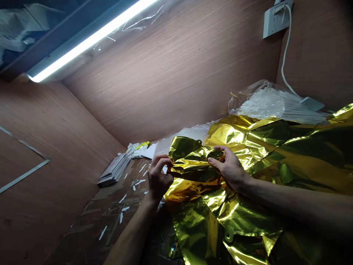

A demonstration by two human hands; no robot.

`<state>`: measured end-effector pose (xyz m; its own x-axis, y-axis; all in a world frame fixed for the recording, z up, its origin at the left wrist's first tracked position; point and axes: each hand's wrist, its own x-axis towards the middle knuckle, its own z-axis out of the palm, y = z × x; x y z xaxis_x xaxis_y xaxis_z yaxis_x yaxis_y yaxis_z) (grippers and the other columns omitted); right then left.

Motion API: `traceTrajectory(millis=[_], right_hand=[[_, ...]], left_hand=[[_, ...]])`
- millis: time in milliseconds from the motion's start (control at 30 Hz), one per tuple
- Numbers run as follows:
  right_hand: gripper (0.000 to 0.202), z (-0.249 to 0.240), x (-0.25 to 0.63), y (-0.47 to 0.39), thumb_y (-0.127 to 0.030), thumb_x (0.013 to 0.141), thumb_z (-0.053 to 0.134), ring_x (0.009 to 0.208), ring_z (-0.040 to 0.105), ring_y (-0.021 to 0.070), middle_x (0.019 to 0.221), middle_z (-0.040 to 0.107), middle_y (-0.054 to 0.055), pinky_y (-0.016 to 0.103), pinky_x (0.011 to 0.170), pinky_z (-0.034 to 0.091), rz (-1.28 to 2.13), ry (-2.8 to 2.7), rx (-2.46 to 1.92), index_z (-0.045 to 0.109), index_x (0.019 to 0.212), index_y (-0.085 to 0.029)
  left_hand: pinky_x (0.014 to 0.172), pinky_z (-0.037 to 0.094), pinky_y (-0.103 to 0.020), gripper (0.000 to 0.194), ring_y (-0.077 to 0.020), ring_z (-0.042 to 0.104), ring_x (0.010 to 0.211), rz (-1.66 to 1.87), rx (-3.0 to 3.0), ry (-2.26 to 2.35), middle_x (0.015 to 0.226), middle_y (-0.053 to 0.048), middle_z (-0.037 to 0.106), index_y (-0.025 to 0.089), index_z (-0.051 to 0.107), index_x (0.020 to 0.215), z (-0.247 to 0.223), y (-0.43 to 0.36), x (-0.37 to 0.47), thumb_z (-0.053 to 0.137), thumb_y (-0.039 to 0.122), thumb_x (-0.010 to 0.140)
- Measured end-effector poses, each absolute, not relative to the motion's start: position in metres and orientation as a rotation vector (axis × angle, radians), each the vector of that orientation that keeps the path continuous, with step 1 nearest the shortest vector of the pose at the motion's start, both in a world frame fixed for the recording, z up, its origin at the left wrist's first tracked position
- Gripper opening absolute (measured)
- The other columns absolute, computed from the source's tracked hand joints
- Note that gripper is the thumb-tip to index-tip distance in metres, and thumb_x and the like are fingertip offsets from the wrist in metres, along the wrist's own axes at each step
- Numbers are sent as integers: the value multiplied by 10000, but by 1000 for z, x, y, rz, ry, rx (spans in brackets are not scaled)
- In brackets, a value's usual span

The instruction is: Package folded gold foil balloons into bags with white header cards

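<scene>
A shiny gold foil piece point(193, 156) is stretched between my two hands, above the middle of the table. My left hand point(160, 175) pinches its left end, with the fingers curled. At its right end my right hand point(230, 167) grips the foil between thumb and fingers. More gold foil sheets point(298, 158) lie in a crumpled heap below and to the right of my hands, reaching the right edge of the view. A small tab with a hole shows on the foil below my right hand.
Brown table surface point(93, 217) with white scraps lies at the left. A stack of white cards point(116, 169) stands by the left panel. Behind the foil sits a clear bag of white sticks point(264, 103). A power strip point(277, 18) and lamp point(93, 40) hang above.
</scene>
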<state>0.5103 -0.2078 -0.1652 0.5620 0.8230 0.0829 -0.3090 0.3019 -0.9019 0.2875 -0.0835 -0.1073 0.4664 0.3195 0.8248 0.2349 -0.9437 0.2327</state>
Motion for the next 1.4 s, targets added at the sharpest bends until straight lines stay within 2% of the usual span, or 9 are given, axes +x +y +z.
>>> traceTrajectory(millis=[233, 400, 500, 567, 667, 733, 900, 1133, 1400], right_hand=[[692, -160, 506, -211, -401, 694, 920, 787, 716, 262, 955, 728, 46, 413, 689, 657, 891, -640, -920, 539, 1251, -247], [679, -162, 507, -212, -408, 691, 916, 756, 704, 239, 957, 714, 48, 388, 688, 642, 838, -667, -967, 564, 1245, -235], [672, -162, 508, -212, -417, 709, 904, 752, 702, 238, 958, 708, 46, 393, 698, 638, 822, -677, -992, 566, 1261, -237], [669, -162, 508, -212, -423, 719, 900, 777, 708, 248, 980, 709, 47, 399, 710, 639, 823, -687, -1000, 564, 1270, -247], [669, -163, 508, -212, -434, 720, 904, 819, 710, 255, 1038, 704, 56, 408, 735, 640, 807, -702, -1003, 563, 1265, -250], [666, -163, 509, -212, -448, 728, 901, 841, 705, 256, 1046, 698, 59, 409, 751, 639, 787, -715, -1003, 563, 1264, -244], [675, -162, 511, -213, -489, 740, 900, 779, 679, 227, 910, 669, 14, 370, 702, 634, 774, -781, -1053, 568, 1274, -246], [707, -162, 509, -215, -370, 734, 934, 989, 720, 277, 1184, 686, 78, 412, 859, 638, 815, -871, -953, 535, 1308, -266], [700, -158, 507, -219, -352, 754, 911, 922, 745, 289, 1098, 715, 67, 433, 804, 662, 885, -878, -885, 520, 1327, -257]], left_hand=[[575, 358, -239, 266, -102, 455, 581, 1678, 2599, 618, 638, 49, 477, 199, 522, 655, -114, -83, 289, 491, -63, 626], [568, 366, -244, 277, -104, 429, 585, 1563, 2613, 645, 642, 58, 448, 207, 470, 682, -114, -83, 287, 515, -41, 565], [658, 459, -262, 342, -131, 489, 694, 1604, 2582, 671, 769, 32, 490, 212, 500, 784, -112, -84, 288, 560, -35, 556], [735, 540, -290, 400, -177, 580, 888, 1630, 2533, 679, 1005, -36, 567, 207, 586, 945, -111, -85, 290, 621, -26, 621], [828, 601, -342, 535, -255, 582, 1209, 1544, 2589, 633, 1393, -123, 498, 229, 633, 1209, -113, -86, 293, 662, -8, 730], [936, 586, -394, 563, -250, 602, 1232, 1486, 2692, 590, 1450, -115, 498, 249, 660, 1232, -115, -86, 295, 617, -51, 758], [950, 582, -394, 437, -230, 659, 1144, 1538, 2636, 694, 1318, -77, 618, 249, 743, 1075, -122, -83, 295, 583, -52, 801], [916, 551, -348, 367, -209, 680, 1046, 1657, 2589, 744, 1101, -41, 717, 225, 745, 1005, -116, -82, 295, 607, -42, 794], [894, 551, -360, 301, -223, 690, 1024, 1697, 2557, 750, 1066, -47, 727, 221, 743, 975, -112, -79, 290, 611, 8, 808]])
